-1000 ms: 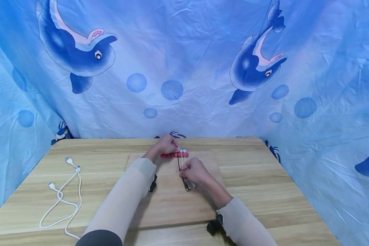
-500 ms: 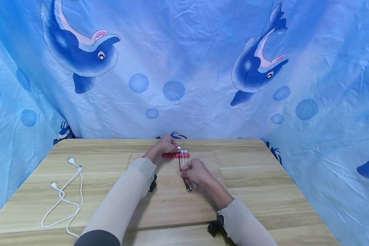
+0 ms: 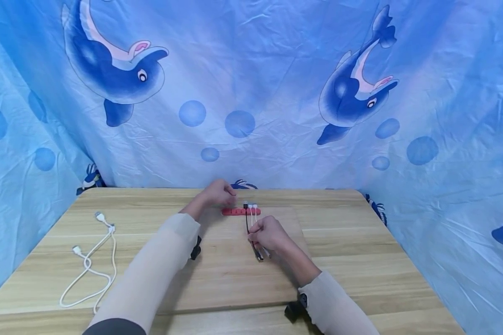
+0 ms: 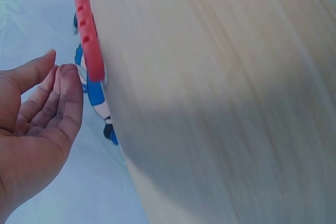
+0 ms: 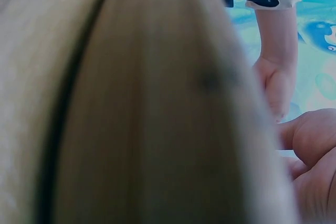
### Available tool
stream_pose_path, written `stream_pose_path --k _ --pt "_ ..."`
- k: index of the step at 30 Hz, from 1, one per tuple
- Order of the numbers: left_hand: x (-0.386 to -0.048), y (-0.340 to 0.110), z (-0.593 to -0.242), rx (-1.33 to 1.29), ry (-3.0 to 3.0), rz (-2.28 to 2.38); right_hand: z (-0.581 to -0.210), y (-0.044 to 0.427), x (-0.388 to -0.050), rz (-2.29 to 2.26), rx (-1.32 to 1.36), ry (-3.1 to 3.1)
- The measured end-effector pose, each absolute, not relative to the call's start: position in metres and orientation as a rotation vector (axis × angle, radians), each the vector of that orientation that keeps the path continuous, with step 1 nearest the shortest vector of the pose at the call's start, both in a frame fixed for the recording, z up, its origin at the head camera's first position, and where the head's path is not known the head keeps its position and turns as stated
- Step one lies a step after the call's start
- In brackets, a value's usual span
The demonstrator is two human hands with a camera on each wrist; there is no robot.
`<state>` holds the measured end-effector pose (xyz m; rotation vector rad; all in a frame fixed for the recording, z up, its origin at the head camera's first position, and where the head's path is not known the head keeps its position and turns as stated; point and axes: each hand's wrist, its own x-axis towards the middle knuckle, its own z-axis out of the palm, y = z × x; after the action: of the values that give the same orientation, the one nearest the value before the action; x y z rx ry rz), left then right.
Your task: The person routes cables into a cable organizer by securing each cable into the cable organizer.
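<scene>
A red slotted strip (image 3: 234,211) lies near the back of a wooden board (image 3: 230,270). One black cable (image 3: 247,218) and two white cables (image 3: 255,213) run through its right part, plug ends behind it. My left hand (image 3: 219,193) is just behind and left of the strip; in the left wrist view that hand (image 4: 44,114) holds nothing, its fingers loosely bent, thumb apart. My right hand (image 3: 270,233) pinches the black cable in front of the strip, with cable ends showing below it. In the right wrist view my right hand (image 5: 315,156) is partly visible, its fingertips hidden.
A looped white cable (image 3: 109,279) with plug ends lies on the table (image 3: 339,260) at the left. Behind the table's back edge hangs a blue curtain (image 3: 276,163) with dolphins on it.
My left hand has let go of the black cable's plug end and moved left, leaving that plug in view behind the strip. The right hand keeps its grip in nearly the same place.
</scene>
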<state>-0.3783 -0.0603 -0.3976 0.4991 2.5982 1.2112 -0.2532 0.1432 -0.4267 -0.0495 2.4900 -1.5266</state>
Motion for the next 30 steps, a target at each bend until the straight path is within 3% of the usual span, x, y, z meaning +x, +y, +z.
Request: stream_pose_path --k 30 --pt "-0.363 -0.18 -0.392 0.45 2.674 1.199 -0.429 0.144 -0.252 -1.517 -0.067 2.515"
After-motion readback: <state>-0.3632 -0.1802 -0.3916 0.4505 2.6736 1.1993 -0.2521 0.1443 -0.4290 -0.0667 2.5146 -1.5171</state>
